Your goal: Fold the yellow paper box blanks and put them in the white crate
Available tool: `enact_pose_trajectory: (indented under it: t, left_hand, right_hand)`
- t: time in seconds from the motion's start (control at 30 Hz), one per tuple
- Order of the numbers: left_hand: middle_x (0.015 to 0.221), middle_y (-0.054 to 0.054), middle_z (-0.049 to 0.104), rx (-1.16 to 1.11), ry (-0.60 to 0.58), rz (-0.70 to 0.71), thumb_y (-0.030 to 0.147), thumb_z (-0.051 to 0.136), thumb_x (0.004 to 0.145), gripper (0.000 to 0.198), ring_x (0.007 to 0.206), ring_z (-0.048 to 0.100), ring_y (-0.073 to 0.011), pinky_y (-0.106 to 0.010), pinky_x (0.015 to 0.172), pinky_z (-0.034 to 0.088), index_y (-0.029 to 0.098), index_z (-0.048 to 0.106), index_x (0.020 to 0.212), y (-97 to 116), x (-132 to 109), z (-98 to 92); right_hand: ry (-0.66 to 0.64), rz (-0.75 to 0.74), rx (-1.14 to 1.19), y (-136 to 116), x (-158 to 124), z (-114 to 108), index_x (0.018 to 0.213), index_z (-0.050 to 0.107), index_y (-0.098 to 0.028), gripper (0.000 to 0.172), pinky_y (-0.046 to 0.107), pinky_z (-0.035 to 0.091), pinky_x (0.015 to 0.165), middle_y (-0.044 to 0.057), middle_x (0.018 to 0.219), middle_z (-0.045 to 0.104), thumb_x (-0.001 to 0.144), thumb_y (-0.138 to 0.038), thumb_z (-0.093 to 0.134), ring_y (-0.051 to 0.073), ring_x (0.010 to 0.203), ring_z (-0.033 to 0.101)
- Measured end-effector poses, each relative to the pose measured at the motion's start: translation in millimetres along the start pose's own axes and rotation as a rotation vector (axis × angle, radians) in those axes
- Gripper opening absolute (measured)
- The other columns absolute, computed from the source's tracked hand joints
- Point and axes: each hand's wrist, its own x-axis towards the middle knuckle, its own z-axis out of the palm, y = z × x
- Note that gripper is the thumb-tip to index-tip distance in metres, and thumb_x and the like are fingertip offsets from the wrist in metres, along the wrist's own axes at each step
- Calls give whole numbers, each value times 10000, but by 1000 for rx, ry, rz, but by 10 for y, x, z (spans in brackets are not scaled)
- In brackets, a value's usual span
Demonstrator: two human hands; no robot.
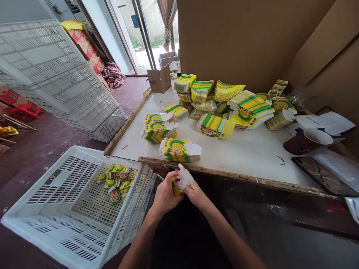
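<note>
My left hand (pixel 166 192) is wrapped round a small yellow carton (pixel 177 189) just in front of the table's near edge. My right hand (pixel 193 190), with white coverings on some fingers, presses against the same carton from the right; the fingers hide much of it. Just beyond my hands a stack of flat yellow-green cartons (pixel 176 149) lies on the white table (pixel 134 136). Behind it are another carton stack (pixel 157 129) and a bundle (pixel 214 126). To the left, several small filled-out cartons (pixel 119 177) lie in a white plastic crate (pixel 70 209).
Piled carton bundles (pixel 202 89) stand at the table's back, near an open cardboard box (pixel 159 79). A dark cup (pixel 304 142) and a phone (pixel 322 175) are at the right. Stacked white crates (pixel 61 78) lean into view at left.
</note>
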Motion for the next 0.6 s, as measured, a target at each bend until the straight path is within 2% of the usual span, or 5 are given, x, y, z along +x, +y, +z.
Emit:
enact_pose_trajectory:
  t: [0.1,0.23,0.37,0.5,0.6]
  left_hand:
    - [887,-29,653,-1,-60,-78,209,551,689,474,704,655,-192,-308,617,496,222,375,1129,-37,10,32]
    - [1056,-111,623,-13,38,-52,203,550,695,511,881,661,-232,-377,740,524,188,365,1171,-107,2,81]
    - [1036,-93,636,47,157,-55,255,647,646,501,958,635,-261,-434,842,513,192,474,1112,-150,-15,20]
    - [946,-67,679,35,144,-33,292,667,650,400,873,652,-234,-380,775,532,207,551,1024,-146,-2,-99]
    - [934,-60,701,3,119,-31,306,689,634,405,845,663,-222,-362,764,540,208,577,1010,-117,29,-156]
  right_hand:
    - [2,-155,-194,-50,-53,21,1468,335,-243,692,456,349,1120,106,1515,359,828,-173,591,241,1373,384]
    - [45,-255,-340,-56,-42,2,1358,514,-265,607,425,403,1091,85,1444,475,804,-25,456,219,1316,467]
    - [142,-283,-390,-71,7,-128,1379,489,-258,585,434,425,1071,102,1426,494,828,-63,476,234,1311,474]
    - [-26,-307,-503,-142,14,-209,1397,459,-225,567,405,445,1052,133,1520,340,845,-140,552,256,1330,445]
    - [-63,-302,-571,-178,25,-239,1251,598,-226,387,384,475,1020,131,1512,361,877,-157,529,245,1290,497]
